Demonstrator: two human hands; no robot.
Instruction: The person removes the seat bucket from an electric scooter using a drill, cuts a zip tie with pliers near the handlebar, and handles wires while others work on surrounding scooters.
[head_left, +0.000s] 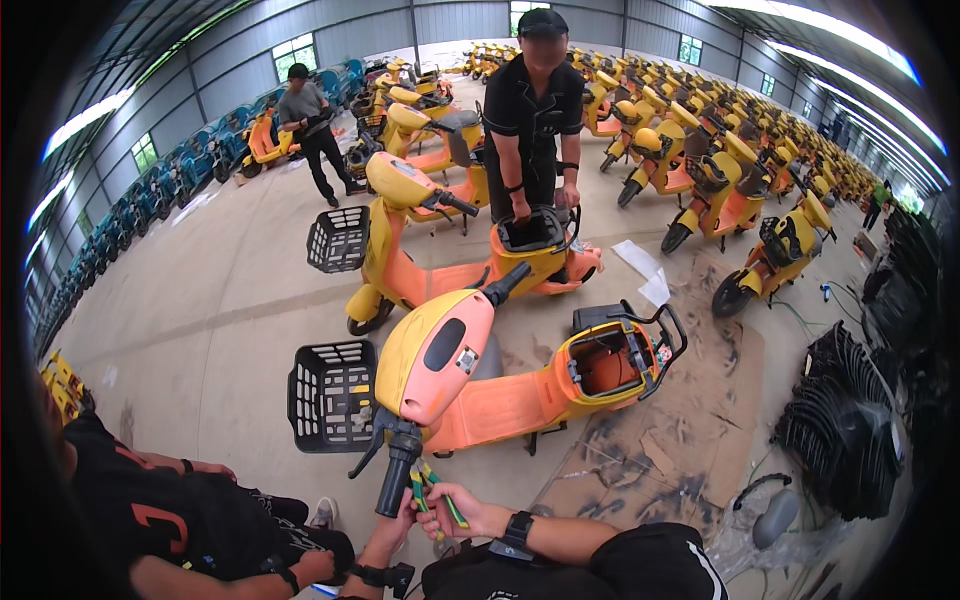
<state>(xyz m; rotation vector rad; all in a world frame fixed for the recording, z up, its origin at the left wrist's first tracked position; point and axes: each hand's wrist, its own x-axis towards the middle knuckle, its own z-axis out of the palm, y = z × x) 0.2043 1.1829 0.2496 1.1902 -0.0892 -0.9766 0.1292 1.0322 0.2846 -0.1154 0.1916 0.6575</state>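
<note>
A large warehouse hall is filled with rows of yellow and orange electric scooters. Closest to the viewer, one scooter (pixel 500 385) stands on the concrete floor (pixel 200 300), its seat removed so the open compartment shows, well beyond the grip and to its right. A black plastic basket (pixel 332 395) hangs at its front, just up and left of the grip. The scooter's black handlebar end (pixel 397 480) points down toward the viewer.

The left hand (pixel 395 530) reaches up from below, its grip closed around the bottom of that handlebar end. The right hand (pixel 460 512), just to the right of it and wearing a dark wristwatch, has its grip clamped on a pair of green-handled pliers (pixel 430 490), whose tip sits right against the handlebar end.

Far beyond the grip, a person in black bends over a second scooter (pixel 450 250). Another person sits at lower left, beside the left hand.
</note>
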